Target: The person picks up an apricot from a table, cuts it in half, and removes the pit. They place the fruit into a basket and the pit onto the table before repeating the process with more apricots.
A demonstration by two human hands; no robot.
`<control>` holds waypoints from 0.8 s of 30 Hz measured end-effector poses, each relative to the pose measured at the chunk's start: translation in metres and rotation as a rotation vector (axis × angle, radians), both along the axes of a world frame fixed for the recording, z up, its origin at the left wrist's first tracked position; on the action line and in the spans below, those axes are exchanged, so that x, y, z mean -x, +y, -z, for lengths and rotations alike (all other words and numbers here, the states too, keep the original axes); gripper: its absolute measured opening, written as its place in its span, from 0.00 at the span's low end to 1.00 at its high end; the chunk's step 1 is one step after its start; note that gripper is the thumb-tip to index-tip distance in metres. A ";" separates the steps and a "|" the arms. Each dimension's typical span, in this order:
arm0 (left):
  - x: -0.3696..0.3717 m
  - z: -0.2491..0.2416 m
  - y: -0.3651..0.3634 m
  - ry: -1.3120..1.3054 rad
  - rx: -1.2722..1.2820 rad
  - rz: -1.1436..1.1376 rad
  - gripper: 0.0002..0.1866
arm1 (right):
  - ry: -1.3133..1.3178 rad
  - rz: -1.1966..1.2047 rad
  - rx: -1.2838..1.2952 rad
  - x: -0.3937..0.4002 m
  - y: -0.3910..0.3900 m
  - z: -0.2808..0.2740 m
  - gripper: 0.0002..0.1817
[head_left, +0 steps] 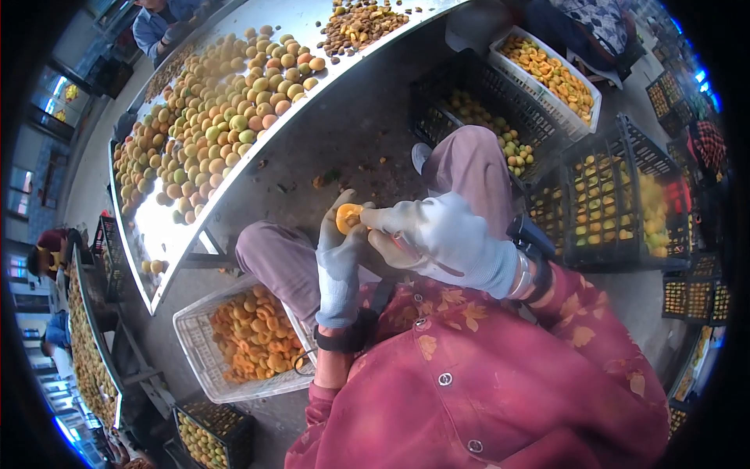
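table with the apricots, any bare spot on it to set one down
The metal table is bare near its close end, between the heap of whole apricots and the rim, and in a strip between that heap and the pile of pits. The middle is crowded. The left hand holds an apricot half; the right hand touches it.

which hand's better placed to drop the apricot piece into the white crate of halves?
Left, probably. The left hand already pinches the apricot piece, and the white crate sits on that side by the knee. The right hand is farther from it.
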State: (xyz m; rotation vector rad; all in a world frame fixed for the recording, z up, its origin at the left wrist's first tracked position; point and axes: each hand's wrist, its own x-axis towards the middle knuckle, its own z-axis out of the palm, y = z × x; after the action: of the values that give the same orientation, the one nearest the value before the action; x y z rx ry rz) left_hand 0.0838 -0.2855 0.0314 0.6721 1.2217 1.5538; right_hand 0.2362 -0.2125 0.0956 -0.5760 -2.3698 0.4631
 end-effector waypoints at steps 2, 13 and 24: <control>0.003 0.007 0.000 0.038 0.006 0.000 0.24 | 0.075 -0.043 0.146 0.000 0.011 0.012 0.10; 0.014 0.018 -0.005 -0.009 -0.017 0.078 0.29 | 0.150 -0.307 0.339 -0.004 0.028 0.040 0.19; 0.013 0.015 -0.007 -0.144 -0.056 0.121 0.32 | 0.375 -0.216 0.906 -0.003 0.028 0.043 0.13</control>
State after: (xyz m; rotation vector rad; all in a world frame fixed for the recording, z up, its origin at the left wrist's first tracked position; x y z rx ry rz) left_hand 0.0712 -0.2924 0.0166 0.6470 1.0159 1.5132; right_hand 0.2391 -0.1841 0.0528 -0.5428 -1.7758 1.6200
